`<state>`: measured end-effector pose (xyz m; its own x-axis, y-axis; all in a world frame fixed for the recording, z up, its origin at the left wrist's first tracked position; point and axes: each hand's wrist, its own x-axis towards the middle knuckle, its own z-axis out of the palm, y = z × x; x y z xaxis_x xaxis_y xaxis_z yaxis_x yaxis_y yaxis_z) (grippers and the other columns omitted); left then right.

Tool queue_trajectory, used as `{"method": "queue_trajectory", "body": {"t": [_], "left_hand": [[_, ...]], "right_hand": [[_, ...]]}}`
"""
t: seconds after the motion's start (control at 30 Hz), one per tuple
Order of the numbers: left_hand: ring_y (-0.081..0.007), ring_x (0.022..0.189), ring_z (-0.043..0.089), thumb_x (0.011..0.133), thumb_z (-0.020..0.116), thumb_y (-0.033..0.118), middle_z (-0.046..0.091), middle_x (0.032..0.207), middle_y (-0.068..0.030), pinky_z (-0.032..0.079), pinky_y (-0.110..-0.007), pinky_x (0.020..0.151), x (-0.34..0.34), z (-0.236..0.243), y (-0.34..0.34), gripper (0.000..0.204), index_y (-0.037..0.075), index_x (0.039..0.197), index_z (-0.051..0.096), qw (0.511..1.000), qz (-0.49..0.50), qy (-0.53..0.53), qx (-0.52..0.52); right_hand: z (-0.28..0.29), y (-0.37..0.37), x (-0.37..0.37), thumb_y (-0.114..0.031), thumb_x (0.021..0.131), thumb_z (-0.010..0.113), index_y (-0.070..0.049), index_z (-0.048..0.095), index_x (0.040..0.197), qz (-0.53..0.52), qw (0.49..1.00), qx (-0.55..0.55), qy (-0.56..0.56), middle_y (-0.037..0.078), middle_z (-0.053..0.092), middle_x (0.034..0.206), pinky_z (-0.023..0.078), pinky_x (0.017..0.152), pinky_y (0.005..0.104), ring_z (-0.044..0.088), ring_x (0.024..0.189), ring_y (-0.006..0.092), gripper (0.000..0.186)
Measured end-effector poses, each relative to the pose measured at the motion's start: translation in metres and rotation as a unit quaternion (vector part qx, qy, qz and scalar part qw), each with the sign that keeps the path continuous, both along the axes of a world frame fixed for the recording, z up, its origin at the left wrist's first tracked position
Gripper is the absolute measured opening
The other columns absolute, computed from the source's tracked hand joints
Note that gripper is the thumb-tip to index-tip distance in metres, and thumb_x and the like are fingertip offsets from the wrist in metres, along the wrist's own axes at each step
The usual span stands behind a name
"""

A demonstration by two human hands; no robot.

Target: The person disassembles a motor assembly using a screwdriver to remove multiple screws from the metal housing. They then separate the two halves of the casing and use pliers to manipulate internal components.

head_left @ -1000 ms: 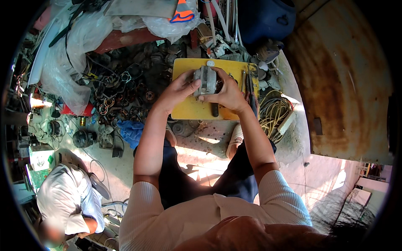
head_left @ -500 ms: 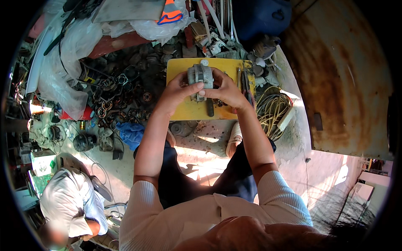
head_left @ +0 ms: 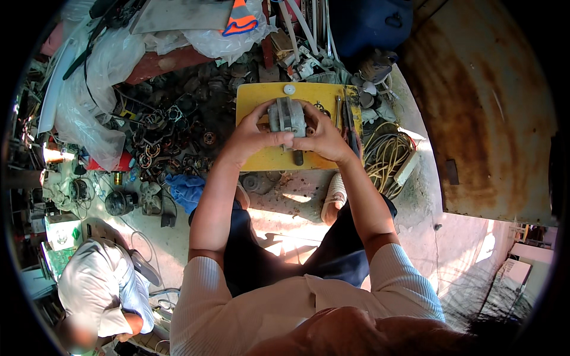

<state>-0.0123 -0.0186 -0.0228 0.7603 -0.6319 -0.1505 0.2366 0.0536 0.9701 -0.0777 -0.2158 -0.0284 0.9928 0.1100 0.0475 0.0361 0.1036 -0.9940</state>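
Observation:
Over a yellow board (head_left: pixel 255 161), both hands grip a grey metal motor housing (head_left: pixel 287 116). My left hand (head_left: pixel 252 137) closes around its left side, the thumb lying across the near face. My right hand (head_left: pixel 325 135) wraps the right side, its thumb meeting the other at the near edge. A small white round piece (head_left: pixel 289 89) lies on the board just beyond the housing. Below the hands a dark tool handle (head_left: pixel 298 158) shows; its other end is hidden. Long slim tools (head_left: pixel 349 121) lie along the board's right side, beside small parts.
Coiled yellowish cable (head_left: pixel 383 160) lies right of the board. Motor parts and copper windings (head_left: pixel 155 139) are heaped at left, near a blue cloth (head_left: pixel 185 191). A rusty metal sheet (head_left: pixel 475 113) rises at right. Another person (head_left: pixel 98 282) bends over at lower left.
The housing has turned slightly in my hands and come a little nearer, showing more of the white round piece. My right foot and knee have shifted slightly.

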Motion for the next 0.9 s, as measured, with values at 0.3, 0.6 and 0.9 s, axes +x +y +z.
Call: {"method": "queue_trajectory", "body": {"t": [0.3, 0.6, 0.9], "left_hand": [[-0.0221, 0.113, 0.061, 0.065, 0.091, 0.025, 0.052, 0.137, -0.0146, 0.05, -0.036, 0.095, 0.0, -0.004, -0.002, 0.099, 0.0, 0.146, 0.041, 1.0, 0.007, -0.017, -0.011], [-0.0188, 0.107, 0.061, 0.065, 0.091, 0.025, 0.057, 0.131, -0.0129, 0.051, -0.033, 0.091, 0.001, -0.005, 0.001, 0.098, -0.003, 0.145, 0.042, 1.0, -0.001, -0.008, -0.021], [-0.0187, 0.107, 0.061, 0.065, 0.091, 0.023, 0.059, 0.126, -0.0117, 0.052, -0.033, 0.089, 0.001, -0.004, -0.001, 0.097, -0.002, 0.145, 0.042, 1.0, 0.005, -0.006, -0.03]], "right_hand": [[0.005, 0.0, -0.005, -0.012, 0.066, 0.087, 0.002, 0.039, 0.144, -0.016, 1.0, -0.016, 0.015, 0.01, 0.057, 0.13, 0.041, 0.105, 0.0349, 0.055, 0.118, 0.0192, 0.093], [0.0, -0.001, -0.004, -0.014, 0.063, 0.091, 0.005, 0.044, 0.14, -0.014, 1.0, 0.001, 0.001, 0.011, 0.059, 0.127, 0.047, 0.098, 0.0345, 0.057, 0.115, 0.0202, 0.093], [-0.002, 0.001, -0.005, -0.014, 0.065, 0.09, 0.006, 0.043, 0.14, -0.032, 0.999, 0.01, -0.006, 0.012, 0.061, 0.125, 0.048, 0.097, 0.034, 0.059, 0.112, 0.0191, 0.091]]}}
